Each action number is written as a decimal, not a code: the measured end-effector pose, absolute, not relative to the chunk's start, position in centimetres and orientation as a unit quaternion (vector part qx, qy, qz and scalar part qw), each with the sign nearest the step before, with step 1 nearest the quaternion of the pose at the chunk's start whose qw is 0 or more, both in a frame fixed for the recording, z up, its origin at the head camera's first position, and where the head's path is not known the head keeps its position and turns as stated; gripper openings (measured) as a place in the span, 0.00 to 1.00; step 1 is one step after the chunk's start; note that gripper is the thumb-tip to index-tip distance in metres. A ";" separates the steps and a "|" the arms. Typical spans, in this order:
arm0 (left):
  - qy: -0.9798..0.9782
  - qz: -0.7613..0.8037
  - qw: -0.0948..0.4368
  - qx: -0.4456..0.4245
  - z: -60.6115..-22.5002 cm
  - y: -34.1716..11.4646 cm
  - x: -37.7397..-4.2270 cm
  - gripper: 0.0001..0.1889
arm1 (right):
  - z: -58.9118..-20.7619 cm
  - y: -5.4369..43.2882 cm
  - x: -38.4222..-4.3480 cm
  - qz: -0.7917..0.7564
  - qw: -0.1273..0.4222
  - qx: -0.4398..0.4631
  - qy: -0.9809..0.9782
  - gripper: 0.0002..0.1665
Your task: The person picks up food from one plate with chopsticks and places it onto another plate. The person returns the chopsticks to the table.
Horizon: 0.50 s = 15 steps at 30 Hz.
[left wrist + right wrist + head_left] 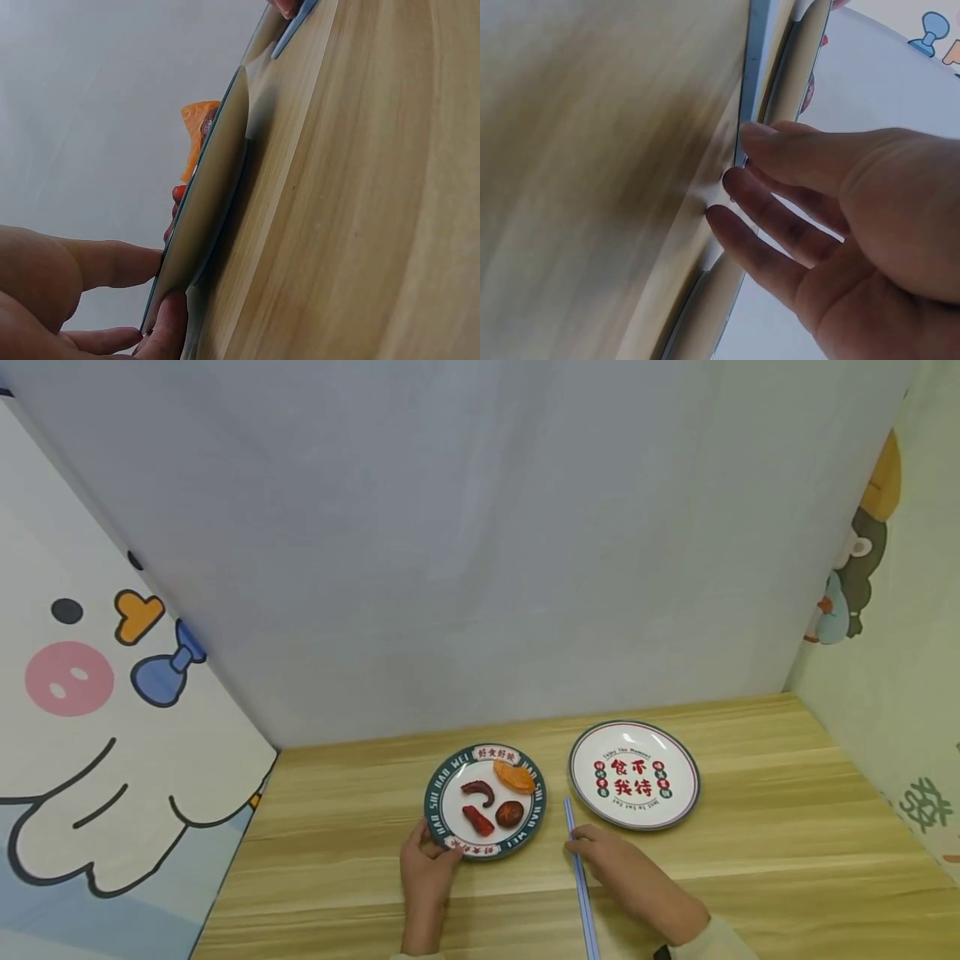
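So — right hand [626,872]: fingers pinching chopsticks [584,902] near far end, long axis fore-aft; left hand [427,870]: fingers pinching left plate [537,793] at near-left rim.

Bench [337,893]: lt. wood-grain top, grain running approx. side to side. Directly on it, L to R: one green-rimmed plate [434,803], blue chopsticks [583,895] running approx. front to back, one white plate [634,776] w/ red lettering. Chopsticks' far end betw. plates, just beside the lettered one.
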<state>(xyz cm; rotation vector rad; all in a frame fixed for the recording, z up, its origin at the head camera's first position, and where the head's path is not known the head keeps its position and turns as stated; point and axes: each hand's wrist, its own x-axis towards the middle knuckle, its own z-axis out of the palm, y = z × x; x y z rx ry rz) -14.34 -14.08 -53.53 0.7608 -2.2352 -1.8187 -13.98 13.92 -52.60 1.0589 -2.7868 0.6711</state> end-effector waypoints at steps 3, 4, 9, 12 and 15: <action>-0.750 -0.607 0.085 0.249 -53.6 -14.1 -14.3 0.43 | -52.8 13.8 -14.4 0.212 0.048 0.356 -0.909 0.17; -0.750 -0.607 0.087 0.248 -53.6 -14.1 -14.3 0.43 | -52.8 13.8 -14.6 0.208 0.052 0.360 -0.908 0.15; -0.749 -0.605 0.084 0.255 -53.6 -14.1 -14.2 0.43 | -52.8 13.6 -15.3 0.206 0.052 0.369 -0.905 0.11; -0.749 -0.606 0.083 0.255 -53.5 -14.1 -14.1 0.43 | -52.7 13.5 -15.6 0.205 0.045 0.373 -0.904 0.10; -0.749 -0.607 0.085 0.251 -53.5 -14.1 -14.1 0.43 | -52.5 13.5 -15.9 0.208 0.042 0.380 -0.900 0.09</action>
